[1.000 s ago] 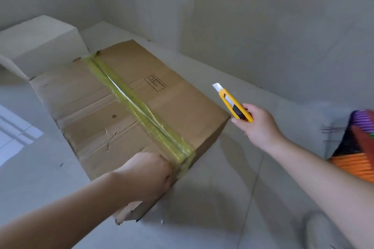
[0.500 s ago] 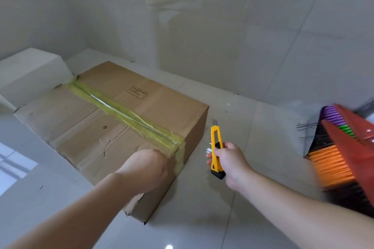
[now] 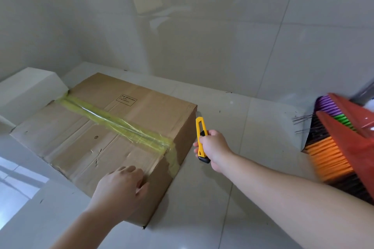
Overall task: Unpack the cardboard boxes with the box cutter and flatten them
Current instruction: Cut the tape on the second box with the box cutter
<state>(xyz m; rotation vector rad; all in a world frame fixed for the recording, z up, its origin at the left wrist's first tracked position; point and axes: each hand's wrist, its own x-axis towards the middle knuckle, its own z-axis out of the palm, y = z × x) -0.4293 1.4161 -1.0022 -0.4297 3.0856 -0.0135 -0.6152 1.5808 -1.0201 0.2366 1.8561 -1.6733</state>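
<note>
A large brown cardboard box (image 3: 85,137) lies on the tiled floor, its top seam closed with a strip of yellowish tape (image 3: 113,122) running from the far left to the near right edge. My left hand (image 3: 121,190) rests on the box's near corner, fingers spread over the top edge. Just right of the box, my right hand (image 3: 214,147) grips a yellow box cutter (image 3: 201,137), which points away from me alongside the box's right side. No blade shows at the cutter's tip.
A white box (image 3: 30,87) stands behind the cardboard box at the far left. Colourful broom heads with a red dustpan (image 3: 340,147) lean at the right. Tiled walls (image 3: 202,26) close off the back. Bare floor tiles (image 3: 232,198) lie between the box and the brooms.
My right hand lowered the cutter from above the box's right corner down beside its right side. My left hand slid along the near edge, off the tape end, toward the near corner.
</note>
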